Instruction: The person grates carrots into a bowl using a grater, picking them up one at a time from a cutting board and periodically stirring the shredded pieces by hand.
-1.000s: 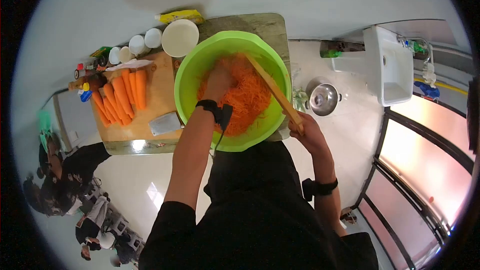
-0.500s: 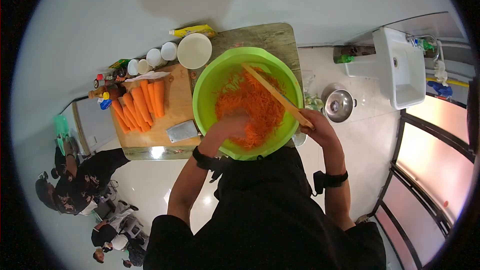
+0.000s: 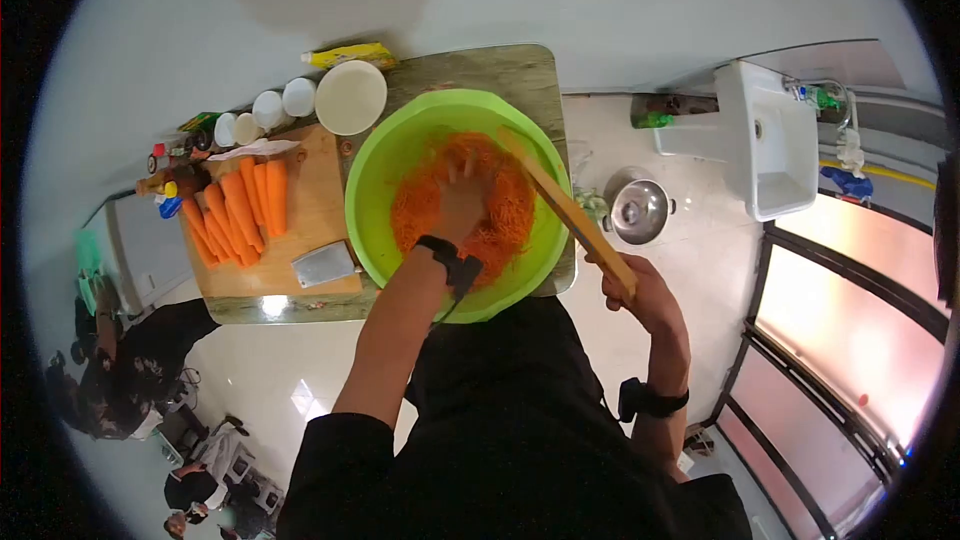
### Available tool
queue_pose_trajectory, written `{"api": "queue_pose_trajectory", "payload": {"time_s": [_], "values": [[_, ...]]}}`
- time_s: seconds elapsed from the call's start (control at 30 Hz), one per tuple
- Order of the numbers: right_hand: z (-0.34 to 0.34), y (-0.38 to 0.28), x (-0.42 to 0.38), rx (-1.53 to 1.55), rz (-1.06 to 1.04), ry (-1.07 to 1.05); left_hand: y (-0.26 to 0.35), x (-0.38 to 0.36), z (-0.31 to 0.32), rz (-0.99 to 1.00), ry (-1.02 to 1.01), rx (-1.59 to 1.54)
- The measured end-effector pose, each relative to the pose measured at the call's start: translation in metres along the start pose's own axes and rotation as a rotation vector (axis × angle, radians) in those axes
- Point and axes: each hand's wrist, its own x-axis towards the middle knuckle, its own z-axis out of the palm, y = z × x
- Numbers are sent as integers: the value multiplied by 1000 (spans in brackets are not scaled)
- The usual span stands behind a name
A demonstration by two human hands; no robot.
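A large lime-green basin (image 3: 368,175) stands at the table's near edge, with a heap of shredded carrot (image 3: 512,208) in it. My left hand (image 3: 463,202) reaches into the basin, fingers spread on the shreds; some fingertips are partly buried. My right hand (image 3: 648,292) grips the near end of a long wooden grater (image 3: 568,210), seen almost edge-on. The grater slants across the basin's right side, its far end inside and its near end past the rim. Whole peeled carrots (image 3: 238,208) and a cleaver (image 3: 324,265) lie on the wooden cutting board (image 3: 318,180) to the left.
Along the wall are a cream bowl (image 3: 351,98), several white cups (image 3: 268,110), a yellow packet (image 3: 352,56) and bottles. A metal pot (image 3: 638,210) sits on the floor at right, near a white sink (image 3: 785,155). Other people are at lower left.
My left hand has moved farther into the basin, its fingers now spreading over the shreds. My right hand has drawn the grater outward and toward me. The whole view has shifted a little.
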Motion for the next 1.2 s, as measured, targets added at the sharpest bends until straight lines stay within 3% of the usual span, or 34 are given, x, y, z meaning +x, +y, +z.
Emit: {"api": "queue_pose_trajectory", "payload": {"time_s": [0.07, 0.13, 0.17, 0.27, 0.33, 0.37, 0.43, 0.47, 0.53, 0.57, 0.63, 0.67, 0.73, 0.87, 0.93, 0.97, 1.03, 1.07, 1.13, 1.2], "values": [[4, 5, -4, 53, 7, 9, -3, 11, 11, 49, 96, 56], [16, 7, 4, -114, -74, 50, -12, 24, -4, 57, -47, -71], [19, 5, 8, -3, -47, 50, -16, 23, -9, 52, -45, -64], [28, 4, 21, -41, -49, 84, -34, 12, -25, 86, -22, -247], [26, 10, 31, -29, -50, 61, -48, -8, -54, 224, -178, -277], [30, 8, 33, -30, -34, 75, -57, -22, -54, 223, -174, -261], [35, 7, 37, -18, -26, 92, -75, -61, -43, 490, -81, -95], [37, 7, 40, -39, -52, 78, -80, -75, -48, 494, -81, -87], [35, 9, 46, -65, -85, 62, -85, -95, -63, 485, -373, -42], [34, 13, 51, -209, -149, 55, -85, -100, -60, 483, -368, -37], [32, 26, 66, -351, -217, 41, -89, -107, -44, 164, -356, -60], [28, 35, 77, -381, -177, 43, -89, -106, -34, 160, -352, -57], [34, 36, 81, -419, -138, 38, -81, -103, -17, -33, -229, -246], [53, 53, 102, -621, -289, 105, -61, -84, -6, -146, -93, -112], [50, 72, 126, -738, -474, 155, -65, -67, -7, -399, -151, -358], [48, 73, 128, -742, -481, 145, -69, -67, -8, -409, -143, -359], [59, 60, 118, -518, -245, 96, -84, -75, -11, -401, -113, -658], [62, 63, 121, -520, -248, 81, -91, -79, -9, -414, -106, -655], [65, 83, 133, -460, -263, 105, -107, -85, 8, -194, -22, -537], [61, 114, 160, -538, -379, 76, -98, -104, -15, -197, -80, -385]]}}
